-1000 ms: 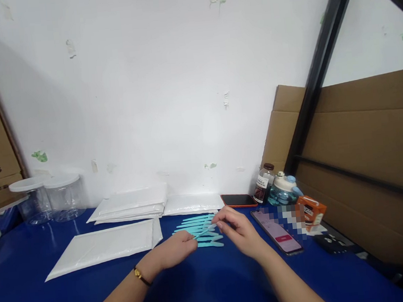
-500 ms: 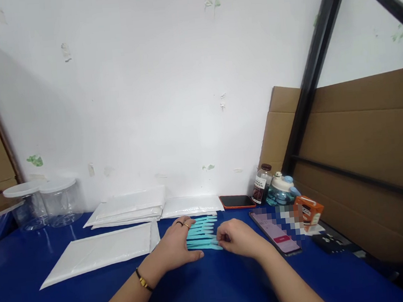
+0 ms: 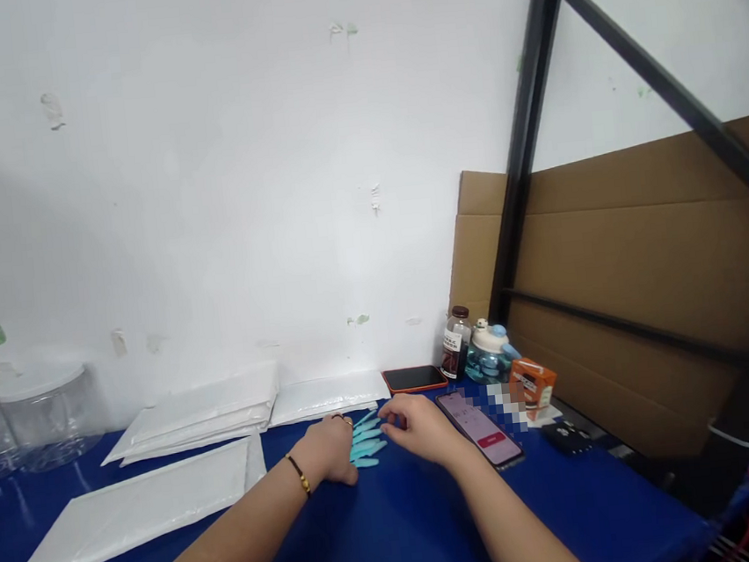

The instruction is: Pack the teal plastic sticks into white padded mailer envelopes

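Observation:
Several slim turquoise plastic sticks with tapered ends, like eyebrow razors [image 3: 368, 448], lie fanned out on the blue tabletop. My left hand [image 3: 330, 449] is closed over their left ends, thumb at the near side, so those ends are hidden. Just off their right tips is my right hand [image 3: 419, 427]. Its fingers are bent, with a gap between thumb and forefinger, and nothing shows in them.
White padded mailers [image 3: 202, 412] lie stacked along the wall, and a single mailer [image 3: 138, 511] is nearer on the left. Clear lidded jars [image 3: 49, 418] stand far left. On the right are phones [image 3: 485, 429], a brown-capped bottle [image 3: 455, 344], a blue jug [image 3: 487, 354] and an orange box [image 3: 531, 388].
My left hand has closed over the turquoise razors, which are now bunched and fanned instead of in a row. My right hand has come off their right ends. The view has swung right.

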A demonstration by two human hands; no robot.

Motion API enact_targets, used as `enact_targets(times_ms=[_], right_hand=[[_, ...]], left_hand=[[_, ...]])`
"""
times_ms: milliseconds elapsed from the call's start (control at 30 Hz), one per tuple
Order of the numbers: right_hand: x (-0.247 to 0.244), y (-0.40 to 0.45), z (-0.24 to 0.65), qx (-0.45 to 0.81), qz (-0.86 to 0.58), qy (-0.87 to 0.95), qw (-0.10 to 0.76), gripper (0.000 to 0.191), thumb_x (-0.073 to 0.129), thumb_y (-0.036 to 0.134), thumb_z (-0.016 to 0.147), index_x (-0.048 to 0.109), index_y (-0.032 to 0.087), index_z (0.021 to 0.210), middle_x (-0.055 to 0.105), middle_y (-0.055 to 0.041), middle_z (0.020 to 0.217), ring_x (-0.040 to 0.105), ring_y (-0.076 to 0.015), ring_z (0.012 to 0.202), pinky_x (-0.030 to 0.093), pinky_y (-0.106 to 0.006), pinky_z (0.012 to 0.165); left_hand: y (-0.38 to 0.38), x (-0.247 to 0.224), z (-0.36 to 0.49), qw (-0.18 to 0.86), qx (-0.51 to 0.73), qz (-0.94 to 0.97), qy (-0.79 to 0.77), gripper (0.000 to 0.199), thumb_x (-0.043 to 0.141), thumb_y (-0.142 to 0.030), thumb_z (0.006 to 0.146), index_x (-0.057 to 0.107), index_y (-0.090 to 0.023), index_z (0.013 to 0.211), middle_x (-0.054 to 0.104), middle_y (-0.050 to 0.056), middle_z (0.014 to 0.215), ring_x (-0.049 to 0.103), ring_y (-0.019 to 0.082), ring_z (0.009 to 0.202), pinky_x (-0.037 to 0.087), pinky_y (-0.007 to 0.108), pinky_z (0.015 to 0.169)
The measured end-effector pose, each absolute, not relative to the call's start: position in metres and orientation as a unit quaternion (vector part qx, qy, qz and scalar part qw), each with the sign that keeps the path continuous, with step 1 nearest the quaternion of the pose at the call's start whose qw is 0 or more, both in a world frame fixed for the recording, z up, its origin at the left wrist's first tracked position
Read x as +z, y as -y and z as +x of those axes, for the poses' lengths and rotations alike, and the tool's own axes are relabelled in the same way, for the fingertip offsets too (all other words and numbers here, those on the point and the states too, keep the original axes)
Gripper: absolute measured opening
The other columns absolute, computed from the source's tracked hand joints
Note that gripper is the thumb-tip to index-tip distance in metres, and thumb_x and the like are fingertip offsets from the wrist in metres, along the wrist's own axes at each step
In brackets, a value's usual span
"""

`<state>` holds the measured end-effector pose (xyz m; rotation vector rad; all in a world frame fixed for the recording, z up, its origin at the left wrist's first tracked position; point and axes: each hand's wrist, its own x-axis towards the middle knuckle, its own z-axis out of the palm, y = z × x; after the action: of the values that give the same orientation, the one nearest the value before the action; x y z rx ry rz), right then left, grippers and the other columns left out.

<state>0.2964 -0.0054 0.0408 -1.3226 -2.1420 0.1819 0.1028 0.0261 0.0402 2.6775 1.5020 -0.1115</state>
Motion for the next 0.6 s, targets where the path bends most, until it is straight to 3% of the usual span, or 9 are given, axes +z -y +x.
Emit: enact_targets(times_ms=[167, 467, 600], right_hand=[[0.032, -0.003, 0.299, 0.082, -0.509, 0.791, 0.33, 0.016, 0.059, 0.023, 0.074, 0.067, 0.02, 0.088, 0.065, -0.0008, 0.077, 0.053, -0.0124, 0.062, 0.04, -0.022, 0.059], [0.005, -0.022, 0.304, 0.162, -0.527, 0.727, 0.408, 0.021, 0.056, 0.029, 0.076, 0.068, 0.016, 0.087, 0.063, -0.0018, 0.07, 0.055, -0.0137, 0.06, 0.043, -0.025, 0.059], [-0.002, -0.022, 0.303, 0.248, -0.528, 0.673, 0.456, 0.033, 0.058, 0.039, 0.075, 0.065, 0.013, 0.094, 0.063, -0.0027, 0.072, 0.058, -0.0153, 0.066, 0.046, -0.026, 0.062]], left_hand=[[-0.021, 0.035, 0.121, 0.034, -0.04, 0.844, -0.533, 0.056, 0.062, -0.019, 0.051, 0.056, -0.009, 0.107, 0.06, 0.021, 0.106, 0.057, 0.035, 0.099, 0.049, 0.043, 0.078], [-0.015, 0.029, 0.11, 0.06, 0.011, 0.828, -0.557, 0.042, 0.054, -0.017, 0.06, 0.059, -0.015, 0.102, 0.064, 0.017, 0.102, 0.061, 0.032, 0.093, 0.047, 0.04, 0.079], [-0.008, 0.026, 0.108, 0.067, 0.042, 0.819, -0.568, 0.036, 0.051, -0.015, 0.065, 0.06, -0.013, 0.1, 0.064, 0.018, 0.102, 0.061, 0.031, 0.095, 0.046, 0.04, 0.083]])
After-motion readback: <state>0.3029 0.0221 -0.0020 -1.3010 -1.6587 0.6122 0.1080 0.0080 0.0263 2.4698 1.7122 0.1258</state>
